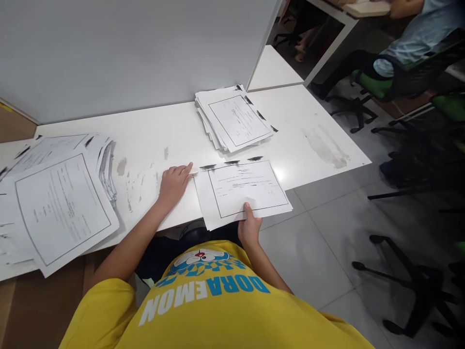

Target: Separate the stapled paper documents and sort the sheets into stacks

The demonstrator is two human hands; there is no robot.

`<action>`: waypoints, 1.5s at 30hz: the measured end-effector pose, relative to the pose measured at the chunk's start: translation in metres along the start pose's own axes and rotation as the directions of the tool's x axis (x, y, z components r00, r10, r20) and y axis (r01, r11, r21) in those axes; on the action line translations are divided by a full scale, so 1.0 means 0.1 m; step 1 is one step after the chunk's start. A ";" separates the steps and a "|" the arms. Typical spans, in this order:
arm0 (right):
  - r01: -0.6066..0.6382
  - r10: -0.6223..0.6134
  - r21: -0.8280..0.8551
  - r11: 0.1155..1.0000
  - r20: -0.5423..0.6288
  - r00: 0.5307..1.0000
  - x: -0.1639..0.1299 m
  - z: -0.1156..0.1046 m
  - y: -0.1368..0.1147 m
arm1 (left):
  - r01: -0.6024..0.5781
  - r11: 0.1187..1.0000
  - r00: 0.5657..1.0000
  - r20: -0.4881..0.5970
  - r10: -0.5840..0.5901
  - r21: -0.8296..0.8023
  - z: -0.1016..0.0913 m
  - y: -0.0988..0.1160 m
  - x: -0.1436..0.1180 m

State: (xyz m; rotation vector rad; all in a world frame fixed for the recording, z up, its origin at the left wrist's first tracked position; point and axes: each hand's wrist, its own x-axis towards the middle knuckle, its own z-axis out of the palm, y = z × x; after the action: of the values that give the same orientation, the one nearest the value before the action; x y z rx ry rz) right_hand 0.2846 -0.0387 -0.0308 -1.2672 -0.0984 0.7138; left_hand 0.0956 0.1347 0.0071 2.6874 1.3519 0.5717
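A big, smooth grey wall panel stands at the far side. In front of it is a long white table with a flat top and some dirty grey patches. The person wears a bright yellow cloth shirt with blue and white letters. On the far right, another person in a light blue shirt sits on a green and black chair. A big, messy pile of white printed papers is on the left of the table. A smaller pile of white printed papers sits at the far edge, by the panel. Nearer, a thin bunch of white paper sheets with a black box line lies partly on the table, and its near edge sticks out over the side. The right hand is clamped on that near edge, with its thumb on top. The left hand rests on the table just beside the far left corner of the sheets, fingers bent and close together. A tiny pale thing is at its fingertips; I cannot tell if they pinch it.
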 end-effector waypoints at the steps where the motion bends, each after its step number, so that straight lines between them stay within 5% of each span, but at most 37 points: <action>1: 0.000 0.000 -0.003 1.000 0.006 1.000 0.01 -0.01 0.00 | -0.003 1.000 1.000 0.012 0.003 0.011 -0.01 0.01 0.00; 13: 0.176 -0.171 -0.081 0.981 0.063 0.983 0.10 0.09 -0.40 | -0.065 0.997 0.997 -0.053 0.063 -0.029 -0.01 0.05 0.00; 18: 0.428 -0.387 -0.130 0.894 0.255 0.886 0.55 0.11 -0.96 | -0.053 0.996 0.996 -0.082 0.047 -0.074 0.01 -0.01 -0.02; 22: 0.340 -0.125 -0.333 0.880 0.528 0.840 1.29 0.36 -1.46 | -0.043 0.995 0.997 -0.061 0.038 -0.092 -0.01 -0.02 -0.02; 26: 0.290 0.052 -0.546 0.786 0.526 0.849 2.01 0.92 -1.74 | -0.050 0.995 0.998 -0.049 0.045 -0.090 -0.02 -0.02 -0.03; 30: 0.221 0.081 -0.660 0.718 0.395 0.915 2.52 1.57 -1.78 | -0.052 0.996 0.997 -0.056 0.047 -0.078 0.00 -0.02 -0.05; 35: 0.200 0.050 -0.649 0.734 0.345 0.937 2.82 2.16 -1.65 | -0.058 0.995 0.996 -0.066 0.053 -0.077 0.01 -0.03 -0.07; 41: 0.332 -0.118 -0.503 0.798 0.409 0.905 2.83 2.38 -1.55 | -0.051 0.996 0.997 -0.063 0.046 -0.077 0.05 -0.07 -0.09; 45: 0.441 -0.162 -0.444 0.780 0.538 0.827 2.42 2.40 -1.30 | -0.090 0.993 0.989 -0.122 0.080 -0.082 0.02 -0.03 -0.08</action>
State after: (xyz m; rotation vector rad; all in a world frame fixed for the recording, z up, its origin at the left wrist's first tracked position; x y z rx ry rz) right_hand 0.4237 0.2769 0.0887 -1.5472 -0.9718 0.7124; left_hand 0.0896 0.1310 0.0024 2.6895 1.2119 0.7906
